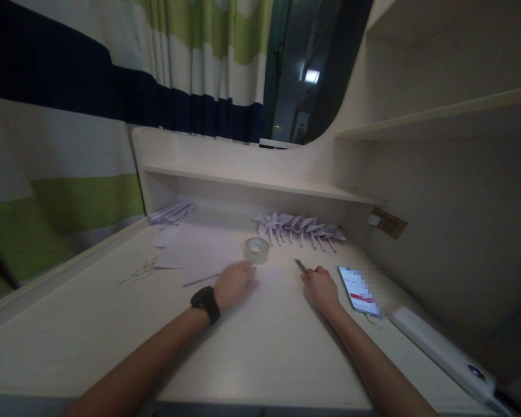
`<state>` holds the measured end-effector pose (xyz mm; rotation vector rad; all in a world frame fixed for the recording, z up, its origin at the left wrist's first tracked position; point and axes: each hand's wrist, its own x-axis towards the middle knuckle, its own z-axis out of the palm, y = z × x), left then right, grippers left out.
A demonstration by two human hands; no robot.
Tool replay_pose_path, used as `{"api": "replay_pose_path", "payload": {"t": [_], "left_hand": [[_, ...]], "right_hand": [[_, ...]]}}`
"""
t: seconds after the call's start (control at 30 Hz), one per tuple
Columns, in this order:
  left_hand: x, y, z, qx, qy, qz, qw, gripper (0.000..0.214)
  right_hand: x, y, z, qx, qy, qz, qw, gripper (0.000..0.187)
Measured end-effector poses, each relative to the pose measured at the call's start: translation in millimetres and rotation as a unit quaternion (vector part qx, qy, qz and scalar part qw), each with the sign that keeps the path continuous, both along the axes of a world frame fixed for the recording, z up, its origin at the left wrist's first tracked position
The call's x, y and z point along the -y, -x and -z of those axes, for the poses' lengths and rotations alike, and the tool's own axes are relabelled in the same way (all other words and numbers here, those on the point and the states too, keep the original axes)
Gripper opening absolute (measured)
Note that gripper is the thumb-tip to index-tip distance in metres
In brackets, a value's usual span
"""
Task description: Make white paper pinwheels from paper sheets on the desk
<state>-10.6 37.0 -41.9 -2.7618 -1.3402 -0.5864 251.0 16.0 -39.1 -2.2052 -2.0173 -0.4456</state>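
My left hand (234, 284), with a black watch on its wrist, lies on the pale desk (260, 359) with fingers curled, just in front of a roll of clear tape (257, 250). Whether it holds anything is hidden. A thin white paper stick (201, 280) lies just left of it. My right hand (320, 288) is closed round a small knife or cutter whose blade (300, 266) points away from me. A row of folded white paper pinwheels (299, 227) lies at the back of the desk.
Sheets of white paper (195, 249) lie to the left, with scissors (141, 270) and more paper sticks (171, 213) beyond. A lit phone (359, 291) and a white power strip (443, 350) lie on the right. A low shelf (260, 182) runs along the back.
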Motion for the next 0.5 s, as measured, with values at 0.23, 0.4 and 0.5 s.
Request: {"api": "replay_pose_path", "payload": {"t": [0.23, 0.4, 0.5], "left_hand": [[16, -18, 12.6, -0.009, -0.018, -0.010, 1.000, 0.040], [22, -21, 7.5, -0.014, -0.034, -0.032, 0.999, 0.036], [25, -24, 4.1, -0.019, -0.035, -0.047, 0.998, 0.036]], "right_hand": [[-1, 18, -6.9, -0.159, -0.017, -0.062, 0.985, 0.032], [-26, 40, -5.6, -0.468, 0.014, -0.024, 0.883, 0.030], [-38, 49, -3.1, -0.538, 0.015, -0.028, 0.843, 0.032]]}}
